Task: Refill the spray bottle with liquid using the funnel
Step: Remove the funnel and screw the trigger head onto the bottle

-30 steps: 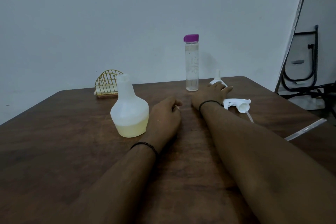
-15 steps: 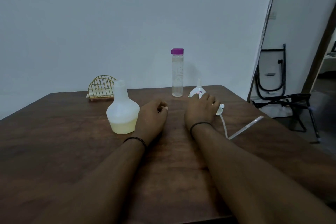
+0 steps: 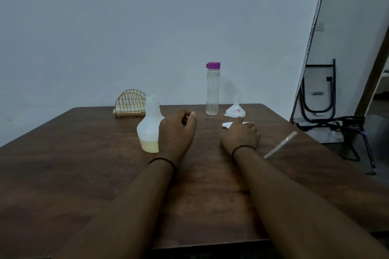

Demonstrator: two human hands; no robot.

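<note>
The white spray bottle (image 3: pixel 148 128) stands open-necked left of centre on the brown table (image 3: pixel 73 174), with pale yellow liquid in its base. My left hand (image 3: pixel 176 132) rests just to its right, fingers loosely curled, holding nothing. My right hand (image 3: pixel 241 136) curls over the white spray head (image 3: pixel 227 124), whose nozzle pokes out to the left. Its dip tube (image 3: pixel 280 144) sticks out to the right. The white funnel (image 3: pixel 235 109) sits upside down beyond that hand. A clear bottle with a purple cap (image 3: pixel 212 90) stands upright near the far edge.
A gold wire holder (image 3: pixel 130 104) sits at the table's far edge behind the spray bottle. The wall runs close behind the table. Off the right edge, black metal frames (image 3: pixel 328 120) stand on the floor.
My right hand has drawn back from the funnel and closed over the spray head. The left hand stays beside the spray bottle. The camera view has shifted.
</note>
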